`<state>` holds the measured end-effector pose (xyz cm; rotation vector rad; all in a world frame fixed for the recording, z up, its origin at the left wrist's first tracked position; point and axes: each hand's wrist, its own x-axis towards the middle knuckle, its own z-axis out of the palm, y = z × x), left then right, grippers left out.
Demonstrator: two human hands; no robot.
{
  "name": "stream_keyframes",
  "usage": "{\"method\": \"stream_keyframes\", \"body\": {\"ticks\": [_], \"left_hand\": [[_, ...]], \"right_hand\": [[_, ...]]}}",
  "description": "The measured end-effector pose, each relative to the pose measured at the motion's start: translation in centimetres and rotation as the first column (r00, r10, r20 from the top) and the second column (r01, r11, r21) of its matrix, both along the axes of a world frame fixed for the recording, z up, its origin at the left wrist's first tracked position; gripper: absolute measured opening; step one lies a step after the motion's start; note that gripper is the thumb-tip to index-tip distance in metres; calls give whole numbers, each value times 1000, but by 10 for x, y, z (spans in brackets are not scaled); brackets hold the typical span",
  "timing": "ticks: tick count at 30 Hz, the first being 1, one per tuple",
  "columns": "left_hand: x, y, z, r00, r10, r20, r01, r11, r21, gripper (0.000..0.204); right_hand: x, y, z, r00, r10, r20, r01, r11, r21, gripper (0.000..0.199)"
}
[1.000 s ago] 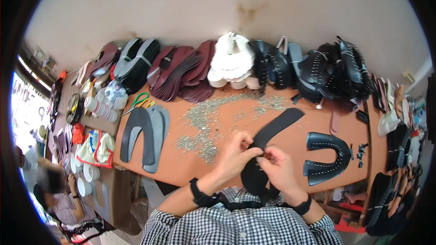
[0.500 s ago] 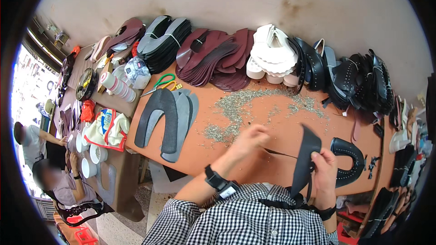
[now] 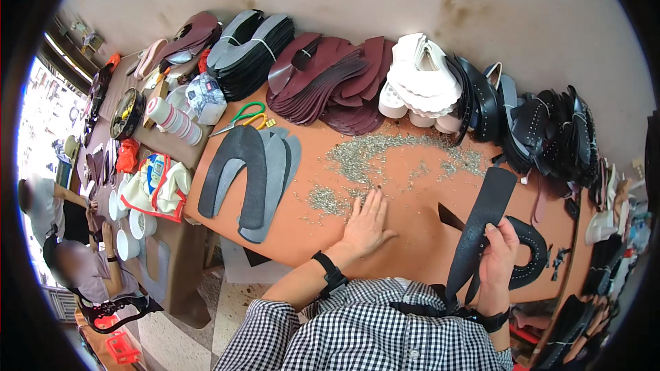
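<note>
My left hand (image 3: 368,225) lies flat on the orange tabletop (image 3: 405,251), fingers stretched out. Its fingertips reach the near edge of a scatter of small metallic bits (image 3: 364,158), too small to tell singly. On the right, my right hand (image 3: 498,255) pinches a curved black leather piece (image 3: 481,223), apparently a shoe upper, between thumb and fingers. That piece stands tilted above the table, its lower end near my shirt. Behind the right hand lies a U-shaped black upper with studs along its edge (image 3: 531,244), partly hidden by the hand.
Bundled maroon pieces (image 3: 337,86), grey-black pieces (image 3: 251,55), white pieces (image 3: 423,75) and black studded uppers (image 3: 550,127) line the wall. Loose U-shaped pieces (image 3: 254,172) and green-handled scissors (image 3: 247,113) lie left. Two people sit by white bowls (image 3: 127,244) at the far left.
My left hand has come down from above the table, its curled fingers now stretched flat. The black leather piece in my right hand has swung up and shows more of its broad face.
</note>
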<state>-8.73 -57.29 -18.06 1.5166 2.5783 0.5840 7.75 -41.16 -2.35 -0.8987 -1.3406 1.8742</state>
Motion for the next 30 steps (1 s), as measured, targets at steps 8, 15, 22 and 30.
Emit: {"method": "stream_keyframes", "body": {"ticks": [8,15,22,30], "left_hand": [[14,0,7,932,-350,100,334,932,143,61],[-36,-26,-15,985,64,163,-122,916,381,22],[-68,-15,0,975,131,178,-173,953,247,11],[-91,-25,-10,958,276,81,-286,941,181,11]], "right_hand": [[7,15,-10,996,-51,-75,38,986,-164,14],[23,28,-8,987,-88,-131,65,983,-170,14],[24,27,-12,980,-121,-156,92,979,-181,14],[29,24,-12,977,-117,-178,82,978,-194,15]]}}
